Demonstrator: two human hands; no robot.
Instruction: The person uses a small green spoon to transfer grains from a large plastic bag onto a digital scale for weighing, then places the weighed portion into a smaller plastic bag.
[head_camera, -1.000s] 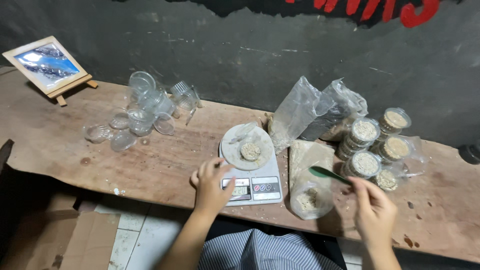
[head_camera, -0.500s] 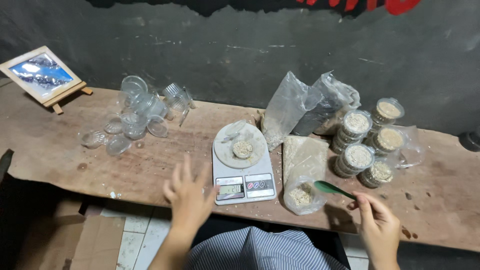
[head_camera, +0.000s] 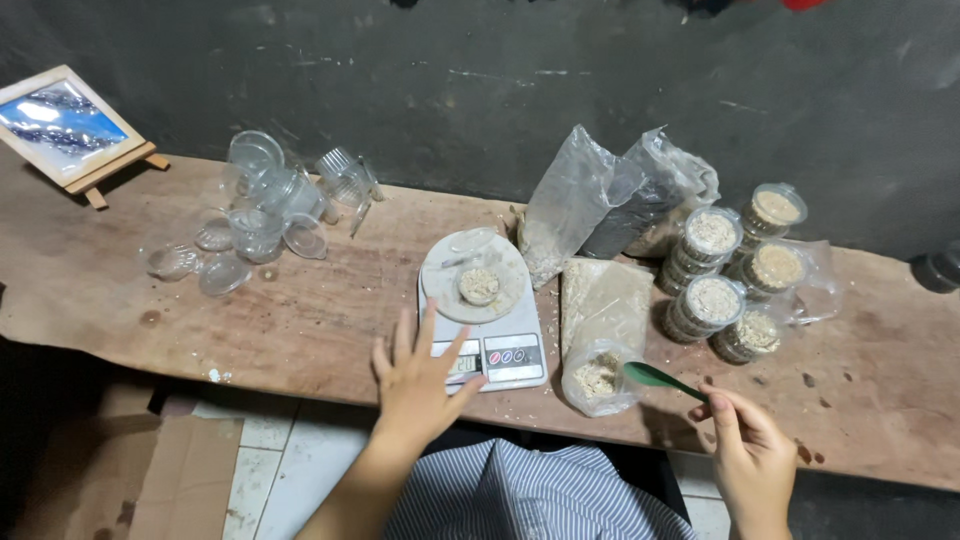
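A person's left hand (head_camera: 418, 378) hovers with fingers spread wide, gripping nothing, its fingertips over the front edge of a white scale (head_camera: 483, 330) at the middle of a worn wooden bench (head_camera: 300, 310). The right hand (head_camera: 745, 455) is closed on the handle of a green scoop (head_camera: 655, 377), pinched between thumb and fingers, the scoop's bowl held just above the mouth of an open bag (head_camera: 598, 335) of pale grain that lies right of the scale.

A small round cup (head_camera: 479, 285) partly filled with the same grain sits on the scale's round plate. Behind the scale, two clear sacks (head_camera: 610, 195) lean against the dark wall, one holding light grain, the other darker material. To their right stand stacks of lidded tubs (head_camera: 730, 275), each filled with grain, some wrapped in loose plastic.

At the bench's left, well apart from the hands, empty clear cups and lids (head_camera: 255, 215) lie scattered, some upright, some tipped. A small framed picture (head_camera: 65, 128) on an easel stands at the far left corner.
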